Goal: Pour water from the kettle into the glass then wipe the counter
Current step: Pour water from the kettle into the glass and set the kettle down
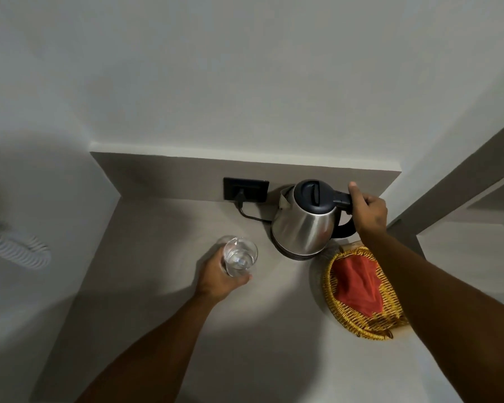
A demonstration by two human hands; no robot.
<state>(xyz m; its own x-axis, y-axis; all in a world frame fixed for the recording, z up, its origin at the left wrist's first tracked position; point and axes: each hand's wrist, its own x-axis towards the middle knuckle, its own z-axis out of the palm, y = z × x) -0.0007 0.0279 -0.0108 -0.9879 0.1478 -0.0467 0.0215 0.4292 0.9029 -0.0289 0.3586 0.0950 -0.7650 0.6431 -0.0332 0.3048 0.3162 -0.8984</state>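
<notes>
Right hand (371,212) grips kettle (304,225) handle, left hand (220,282) holds glass (240,255); pour and wipe apparently pending.

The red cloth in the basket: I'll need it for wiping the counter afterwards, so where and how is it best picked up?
Pinch the red cloth at its raised, crumpled middle, coming straight down from above. It lies loosely bunched inside the wicker basket, whose raised rim blocks a sideways approach. Both hands are busy now: the right hand on the kettle handle, the left hand on the glass.
</notes>
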